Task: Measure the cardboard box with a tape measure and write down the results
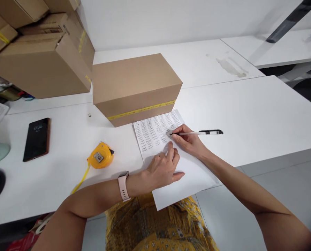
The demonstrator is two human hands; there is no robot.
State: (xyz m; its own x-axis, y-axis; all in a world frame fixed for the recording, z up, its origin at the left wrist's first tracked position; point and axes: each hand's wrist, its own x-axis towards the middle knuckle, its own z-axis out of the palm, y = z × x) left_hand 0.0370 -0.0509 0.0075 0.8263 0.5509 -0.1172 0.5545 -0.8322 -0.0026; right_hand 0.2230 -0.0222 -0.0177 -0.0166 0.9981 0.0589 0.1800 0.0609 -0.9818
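My right hand (188, 141) is closed around a pen (209, 132) with a clear barrel and a black cap on its back end. The pen's tip is at the handwriting on a white sheet of paper (181, 177), whose upper half carries several columns of small written entries. My left hand (162, 169) lies on the sheet below the writing, fingers partly bent and thumb stretched out, holding nothing. A pale pink watch band (123, 187) circles that wrist. The sheet's lower corner hangs past the table edge, and its top edge lies against a cardboard box (137, 83) with yellow tape.
A yellow tape measure (101, 155) lies left of the paper. Further left is a dark phone (37, 139). Larger cardboard boxes (40, 66) are stacked at the back left. The white table (239, 115) extends right, with a grey stain (231, 67) near the back.
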